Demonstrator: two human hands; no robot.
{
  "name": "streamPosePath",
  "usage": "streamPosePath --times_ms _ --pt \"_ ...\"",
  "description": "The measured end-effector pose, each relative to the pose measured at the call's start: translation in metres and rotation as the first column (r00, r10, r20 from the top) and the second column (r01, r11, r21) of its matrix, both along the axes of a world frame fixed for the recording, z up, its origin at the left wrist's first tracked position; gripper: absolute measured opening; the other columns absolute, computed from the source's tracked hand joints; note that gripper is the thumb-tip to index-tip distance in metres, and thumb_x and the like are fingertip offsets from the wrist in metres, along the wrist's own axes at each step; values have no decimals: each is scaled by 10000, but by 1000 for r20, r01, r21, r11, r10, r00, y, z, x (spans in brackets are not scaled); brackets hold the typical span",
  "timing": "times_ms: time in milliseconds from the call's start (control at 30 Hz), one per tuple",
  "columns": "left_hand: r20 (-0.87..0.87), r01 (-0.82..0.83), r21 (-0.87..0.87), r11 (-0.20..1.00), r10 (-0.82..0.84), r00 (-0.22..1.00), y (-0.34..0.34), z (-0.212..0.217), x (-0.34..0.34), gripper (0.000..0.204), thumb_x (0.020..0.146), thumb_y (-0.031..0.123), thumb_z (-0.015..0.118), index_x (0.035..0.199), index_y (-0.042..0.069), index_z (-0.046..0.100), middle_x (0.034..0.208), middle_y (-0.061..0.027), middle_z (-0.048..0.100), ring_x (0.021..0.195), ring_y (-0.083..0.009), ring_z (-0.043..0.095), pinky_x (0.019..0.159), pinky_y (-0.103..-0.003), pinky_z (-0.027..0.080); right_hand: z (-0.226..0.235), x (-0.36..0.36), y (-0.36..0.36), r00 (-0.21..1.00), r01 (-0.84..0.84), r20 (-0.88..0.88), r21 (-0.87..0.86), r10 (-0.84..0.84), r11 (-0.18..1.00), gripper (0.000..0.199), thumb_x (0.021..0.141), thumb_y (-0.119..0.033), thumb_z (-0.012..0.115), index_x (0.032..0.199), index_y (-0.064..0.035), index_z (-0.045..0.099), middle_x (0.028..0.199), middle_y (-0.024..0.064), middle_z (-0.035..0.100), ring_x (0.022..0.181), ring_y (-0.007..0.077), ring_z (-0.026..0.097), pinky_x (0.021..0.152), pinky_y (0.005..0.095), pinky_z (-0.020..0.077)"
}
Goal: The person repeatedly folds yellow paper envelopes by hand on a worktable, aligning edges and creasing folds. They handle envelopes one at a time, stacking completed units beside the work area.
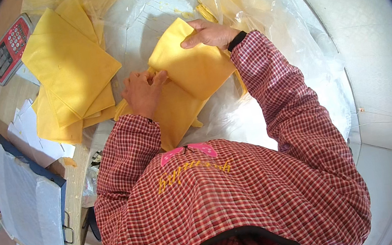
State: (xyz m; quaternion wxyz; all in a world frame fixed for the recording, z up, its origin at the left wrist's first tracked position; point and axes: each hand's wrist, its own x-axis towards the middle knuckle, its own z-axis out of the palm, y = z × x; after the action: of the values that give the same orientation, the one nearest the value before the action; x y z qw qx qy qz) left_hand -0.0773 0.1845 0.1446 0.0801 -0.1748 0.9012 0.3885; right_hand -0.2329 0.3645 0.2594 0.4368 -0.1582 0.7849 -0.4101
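Note:
A yellow cloth (198,66) is folded up from a stack of yellow cloths (172,113) in front of me. My right hand (210,34) pinches its far right edge, thumb on top and the other fingers underneath. On the left side of the same stack my left hand (143,92) is closed, its fingers bent and the thumb against the cloth's edge. Its fingertips are partly hidden. A taller pile of yellow cloths (71,65) lies fanned out to the left, apart from both hands.
Clear plastic sheeting (290,42) covers the far and right side of the table. At the far left sits a red and grey keypad device (10,49). White papers (38,133) and a blue-edged flat case (30,198) lie nearer on the left. A white wall (369,25) stands right.

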Motion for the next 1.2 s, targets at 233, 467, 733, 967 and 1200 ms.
streamPosePath --times_ms 233,467,733,967,1200 --pt "-40 -26 -21 999 25 999 6 -1 2 331 861 424 687 836 95 706 1085 -67 570 1107 -292 514 925 -475 405 -39 -28 26 988 -56 -144 -20 53 998 443 884 -168 707 1268 14 581 1111 73 663 1021 163 586 896 299 463" --pt "-215 -23 -200 980 -21 976 12 -17 14 218 858 316 679 868 99 686 1102 -45 547 1133 -280 499 913 -470 402 -47 -42 40 997 -32 -69 0 31 1000 501 916 -103 692 1379 -26 516 1213 87 656 1100 162 611 979 304 471" --pt "-437 -83 -198 977 -12 899 -2 -29 15 349 850 208 650 1149 39 589 1182 -159 526 1169 -345 479 980 -497 385 -32 -22 38 961 -87 -256 69 101 994 519 905 -177 697 1354 16 524 1168 102 653 1072 189 578 961 333 450" --pt "-443 -21 -197 980 -70 894 63 -15 17 709 950 352 546 1497 -20 292 1523 -317 286 1422 -454 273 1176 -516 223 -37 10 71 994 12 -109 191 9 982 636 885 -457 731 1307 -2 593 1226 127 671 1182 213 589 1045 338 421" --pt "-273 153 -446 882 -296 915 67 -18 32 791 987 545 420 1553 30 220 1588 -301 160 1486 -435 143 1209 -534 106 -36 -13 82 929 33 -370 15 -25 999 359 957 -370 663 948 -14 711 674 -10 541 627 112 483 612 305 435"
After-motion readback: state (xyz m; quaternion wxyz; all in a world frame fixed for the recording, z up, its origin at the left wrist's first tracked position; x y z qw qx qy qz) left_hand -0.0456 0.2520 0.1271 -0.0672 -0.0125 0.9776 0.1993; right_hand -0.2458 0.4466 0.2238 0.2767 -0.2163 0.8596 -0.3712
